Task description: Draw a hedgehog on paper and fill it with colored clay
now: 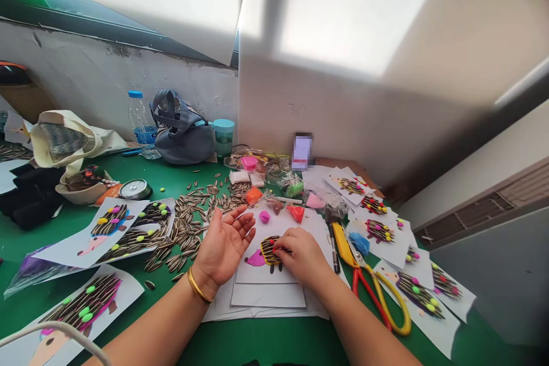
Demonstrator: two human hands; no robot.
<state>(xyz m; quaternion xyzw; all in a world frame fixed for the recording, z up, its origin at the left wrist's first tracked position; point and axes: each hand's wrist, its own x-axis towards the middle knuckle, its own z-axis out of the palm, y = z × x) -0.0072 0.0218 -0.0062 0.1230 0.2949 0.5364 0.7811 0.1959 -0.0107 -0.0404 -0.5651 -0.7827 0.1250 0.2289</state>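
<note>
My left hand [226, 241] is turned palm up beside the sunflower seeds [189, 223], its fingers apart and nothing visible on the palm. On the stacked white sheets [266, 296] lies a hedgehog picture [269, 250] with a pink clay face and a yellow body covered in striped seeds. The fingertips of my right hand [303, 256] are pinched together at its right side, touching the seeds; what they hold, if anything, is hidden. A red dot of clay shows by the fingertips. Above the picture sit a magenta clay lump [265, 217] and a red clay lump [295, 213].
Yellow and red scissors [381, 291], a yellow cutter [344, 245] and a black pen [333, 249] lie to the right. Hedgehog pictures [380, 230] lie at both sides. A phone [302, 150], cup [223, 136], grey bag [182, 134] and bottle [142, 126] stand behind.
</note>
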